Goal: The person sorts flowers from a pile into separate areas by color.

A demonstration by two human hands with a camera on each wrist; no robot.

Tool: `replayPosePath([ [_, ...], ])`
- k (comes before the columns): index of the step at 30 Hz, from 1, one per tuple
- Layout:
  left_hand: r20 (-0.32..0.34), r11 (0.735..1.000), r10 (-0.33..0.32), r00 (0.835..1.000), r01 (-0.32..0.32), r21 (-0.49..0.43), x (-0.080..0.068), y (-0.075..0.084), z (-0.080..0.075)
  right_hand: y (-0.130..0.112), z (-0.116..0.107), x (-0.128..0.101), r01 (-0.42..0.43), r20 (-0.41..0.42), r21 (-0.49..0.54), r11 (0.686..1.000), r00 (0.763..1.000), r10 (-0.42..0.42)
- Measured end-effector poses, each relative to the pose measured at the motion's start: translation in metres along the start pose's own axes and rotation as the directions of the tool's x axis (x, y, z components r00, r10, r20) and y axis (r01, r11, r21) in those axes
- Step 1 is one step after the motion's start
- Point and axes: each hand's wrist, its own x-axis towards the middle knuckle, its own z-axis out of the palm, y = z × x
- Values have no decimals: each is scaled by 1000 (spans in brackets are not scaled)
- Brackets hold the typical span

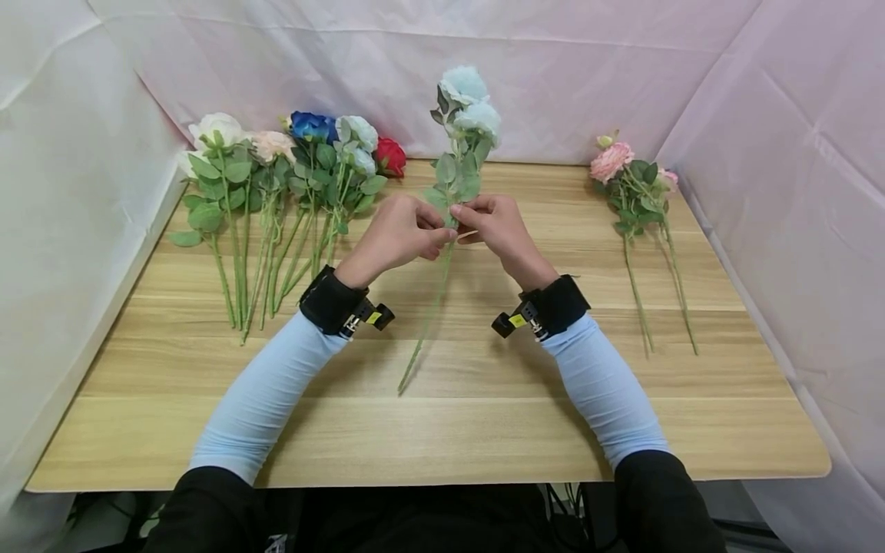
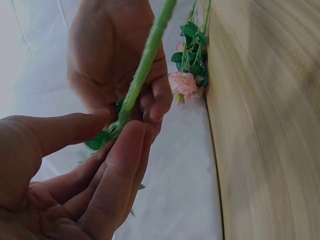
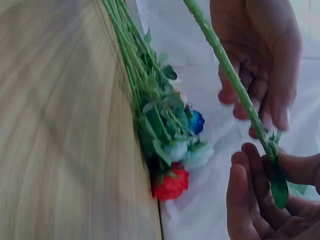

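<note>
A person in pale blue sleeves holds a light blue artificial rose (image 1: 462, 115) upright above the middle of the wooden table (image 1: 484, 399) — both hands meet at the stem, just under the lowest leaves. The left hand (image 1: 397, 234) pinches the stem between thumb and fingers; the right hand (image 1: 499, 223) curls its fingertips round the same spot from the other side. The stem slants down toward 7 o'clock, its tip near the tabletop. At 10 o'clock lies a row of roses (image 1: 290, 177) — white, peach, dark blue, pale blue and red — their stems pointing toward the near edge. At 2 o'clock lies a pink rose spray (image 1: 632, 188), well apart from the hands.
</note>
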Motion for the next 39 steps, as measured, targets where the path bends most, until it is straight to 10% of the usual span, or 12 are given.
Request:
replayPosePath([
  [15,19,997,-76,997,77,-25,-1,-5,-10,28,-90,14,-178,-71,-201,963,983,167],
  [26,12,997,-64,998,64,-41,0,-7,-8,39,-165,22,-265,-102,-430,863,964,246],
  [39,31,999,-50,998,50,14,0,-8,-8,62,-196,16,-316,-143,-547,775,948,285],
])
